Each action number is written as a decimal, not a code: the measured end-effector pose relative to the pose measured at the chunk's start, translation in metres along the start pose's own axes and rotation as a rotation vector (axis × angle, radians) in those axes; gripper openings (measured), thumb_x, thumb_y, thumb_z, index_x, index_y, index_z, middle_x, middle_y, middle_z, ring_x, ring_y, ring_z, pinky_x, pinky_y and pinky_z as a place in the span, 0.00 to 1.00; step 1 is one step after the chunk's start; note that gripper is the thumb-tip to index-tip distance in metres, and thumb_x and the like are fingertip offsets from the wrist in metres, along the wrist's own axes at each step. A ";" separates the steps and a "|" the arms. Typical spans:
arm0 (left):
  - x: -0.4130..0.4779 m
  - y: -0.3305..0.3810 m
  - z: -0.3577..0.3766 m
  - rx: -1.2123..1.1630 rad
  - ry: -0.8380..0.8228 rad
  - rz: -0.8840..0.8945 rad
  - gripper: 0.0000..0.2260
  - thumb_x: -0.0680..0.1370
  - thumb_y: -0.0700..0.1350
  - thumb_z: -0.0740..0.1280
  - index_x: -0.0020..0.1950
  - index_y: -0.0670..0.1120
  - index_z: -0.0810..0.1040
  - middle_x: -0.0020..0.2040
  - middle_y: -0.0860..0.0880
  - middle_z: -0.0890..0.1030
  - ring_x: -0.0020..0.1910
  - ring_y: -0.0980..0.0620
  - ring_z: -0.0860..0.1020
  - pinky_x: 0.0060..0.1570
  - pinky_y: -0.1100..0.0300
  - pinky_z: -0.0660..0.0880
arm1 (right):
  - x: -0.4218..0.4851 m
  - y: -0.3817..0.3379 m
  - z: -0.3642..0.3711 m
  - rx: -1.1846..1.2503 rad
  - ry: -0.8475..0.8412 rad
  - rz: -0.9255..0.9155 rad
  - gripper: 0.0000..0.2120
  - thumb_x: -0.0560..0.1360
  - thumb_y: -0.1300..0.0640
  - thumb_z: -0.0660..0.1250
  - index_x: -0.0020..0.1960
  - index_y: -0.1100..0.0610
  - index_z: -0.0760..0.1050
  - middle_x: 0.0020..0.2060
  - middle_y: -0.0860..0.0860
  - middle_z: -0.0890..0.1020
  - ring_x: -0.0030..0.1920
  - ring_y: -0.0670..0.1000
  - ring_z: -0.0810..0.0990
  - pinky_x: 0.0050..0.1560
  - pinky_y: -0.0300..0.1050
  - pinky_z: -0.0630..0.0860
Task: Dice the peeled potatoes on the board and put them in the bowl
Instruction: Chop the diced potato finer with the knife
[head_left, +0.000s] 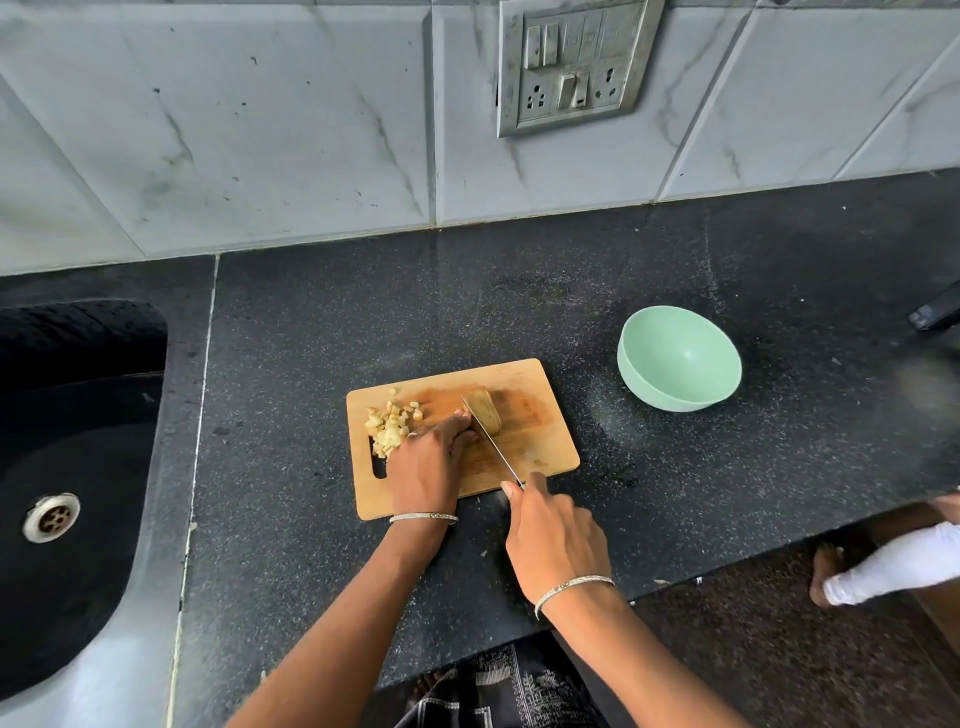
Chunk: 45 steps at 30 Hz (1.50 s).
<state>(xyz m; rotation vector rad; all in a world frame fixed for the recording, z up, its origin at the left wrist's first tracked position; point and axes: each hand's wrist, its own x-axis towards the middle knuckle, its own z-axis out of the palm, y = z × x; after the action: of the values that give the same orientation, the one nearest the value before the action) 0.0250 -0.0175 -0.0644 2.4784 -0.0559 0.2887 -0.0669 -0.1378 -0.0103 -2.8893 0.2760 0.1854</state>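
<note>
Potato (485, 415): one peeled chunk, mid-board (545, 441), partly cut. The knife (491, 441) blade is set against its left side, tip toward the wall. Left hand (428, 462): fingers curled, tips bearing on the potato just left of the blade, probably to pin it. Right hand (553, 535): closed round the knife handle, near the board's front edge. Diced pieces (389, 423) are heaped at the board's left end, clear of the cut. The bowl (678, 358) stands to the right, apart, nothing in it.
</note>
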 end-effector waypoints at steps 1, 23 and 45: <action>0.000 0.000 0.000 0.006 -0.004 0.003 0.08 0.76 0.52 0.69 0.53 0.54 0.84 0.43 0.50 0.85 0.40 0.48 0.83 0.34 0.59 0.71 | 0.001 -0.001 0.001 -0.017 -0.004 0.009 0.19 0.83 0.43 0.45 0.56 0.55 0.67 0.48 0.56 0.83 0.50 0.60 0.82 0.37 0.49 0.69; 0.002 0.002 -0.002 0.014 0.005 -0.001 0.06 0.74 0.49 0.71 0.50 0.52 0.84 0.40 0.49 0.85 0.35 0.46 0.82 0.32 0.57 0.73 | 0.031 -0.017 0.006 0.074 -0.138 0.076 0.19 0.83 0.45 0.50 0.57 0.57 0.72 0.53 0.56 0.81 0.54 0.60 0.81 0.43 0.50 0.73; 0.068 0.019 -0.033 0.278 -0.547 0.581 0.31 0.70 0.34 0.73 0.67 0.58 0.73 0.71 0.49 0.69 0.67 0.45 0.69 0.66 0.50 0.69 | -0.007 0.055 -0.039 0.277 -0.165 0.158 0.23 0.81 0.38 0.47 0.44 0.52 0.71 0.42 0.53 0.80 0.46 0.60 0.78 0.48 0.55 0.75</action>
<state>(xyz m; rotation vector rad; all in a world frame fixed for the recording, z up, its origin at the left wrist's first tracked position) 0.0834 -0.0108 -0.0131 2.6939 -1.0322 -0.1678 -0.0803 -0.1985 0.0168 -2.5615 0.4603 0.3791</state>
